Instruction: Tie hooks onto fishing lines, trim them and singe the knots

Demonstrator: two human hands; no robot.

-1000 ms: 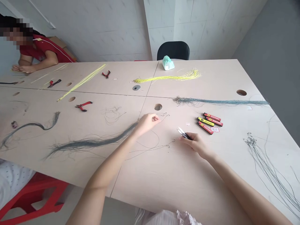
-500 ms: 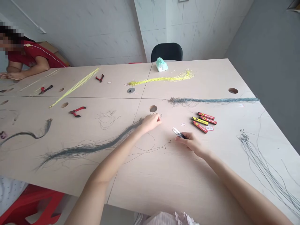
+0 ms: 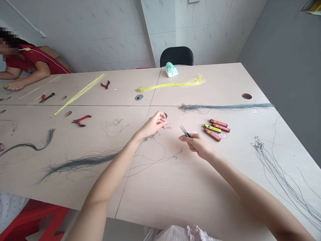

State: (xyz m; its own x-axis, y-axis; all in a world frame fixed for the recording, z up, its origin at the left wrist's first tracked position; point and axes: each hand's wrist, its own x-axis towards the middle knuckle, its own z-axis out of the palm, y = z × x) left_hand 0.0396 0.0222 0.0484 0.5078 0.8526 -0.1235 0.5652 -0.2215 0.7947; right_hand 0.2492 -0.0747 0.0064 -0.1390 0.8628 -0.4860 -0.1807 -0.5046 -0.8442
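Note:
My right hand [image 3: 197, 144] is closed around a pair of thread snips [image 3: 185, 131], blades pointing up and left. Left of it, my left hand [image 3: 155, 123] hovers over the hook end of a long dark grey-green bundle of fishing lines [image 3: 87, 163]. Its fingers are loosely curled and apart, with nothing I can make out between them. Small hooks [image 3: 169, 126] show beside its fingertips. The forearm hides part of the bundle. Two loose lines with hooks [image 3: 178, 154] lie between my hands.
Red and yellow lighter-shaped sticks [image 3: 213, 129] lie right of the snips. Further right is another hooked line bundle [image 3: 265, 154]. A blue-grey bundle [image 3: 225, 107] and yellow bundles [image 3: 173, 85] lie farther back. Red-handled pliers [image 3: 81, 121] lie left. A co-worker in red [image 3: 37, 62] sits far left.
My left hand has risen off the bundle's hook end and its fingers have loosened. My right hand has moved slightly up and left with the snips. The co-worker's hands have shifted.

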